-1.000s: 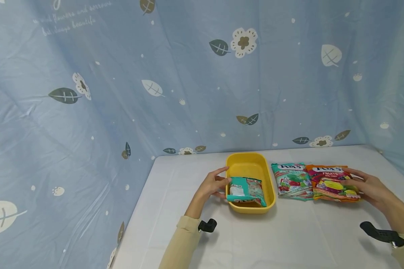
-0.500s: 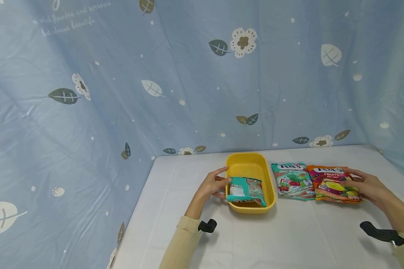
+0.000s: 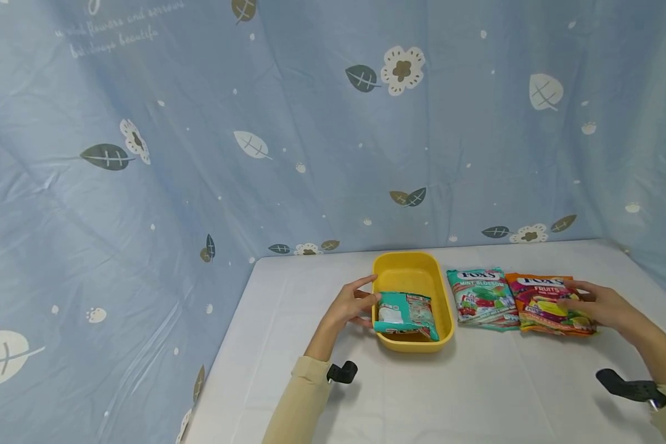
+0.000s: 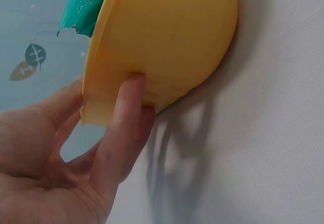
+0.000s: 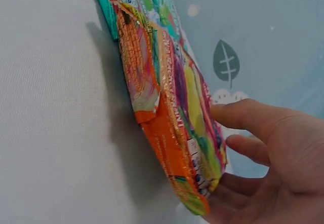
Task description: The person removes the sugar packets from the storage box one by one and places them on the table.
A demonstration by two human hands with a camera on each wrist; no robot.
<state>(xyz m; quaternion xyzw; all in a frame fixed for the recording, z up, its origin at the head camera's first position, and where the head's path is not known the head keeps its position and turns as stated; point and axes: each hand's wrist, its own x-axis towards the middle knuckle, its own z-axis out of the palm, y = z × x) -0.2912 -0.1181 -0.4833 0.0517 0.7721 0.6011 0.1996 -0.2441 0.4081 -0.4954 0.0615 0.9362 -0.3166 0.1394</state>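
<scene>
My left hand (image 3: 351,305) holds the left side of a yellow plastic tub (image 3: 405,279). In the left wrist view its fingers (image 4: 130,102) press against the tub's outer wall, and the hand spans the rim. A teal candy bag (image 3: 402,311) lies in the near half of the tub. To the right, my right hand (image 3: 605,306) grips the right end of an orange Fox's Fruits candy bag (image 3: 541,306). Its fingertips rest on the bag's face in the right wrist view, while other fingers pass partly hidden behind the near corner (image 5: 200,203).
A teal Fox's Mint Blossom candy bag (image 3: 481,299) lies between the tub and the orange bag, meeting the latter's left edge. Everything stands on a white-covered table (image 3: 477,382). A blue patterned curtain (image 3: 311,185) rises behind it and along the left.
The orange bag has shifted slightly right, showing more of the Mint Blossom bag's right edge. My right fingers have moved a little over the orange bag. The left hand and tub stay put.
</scene>
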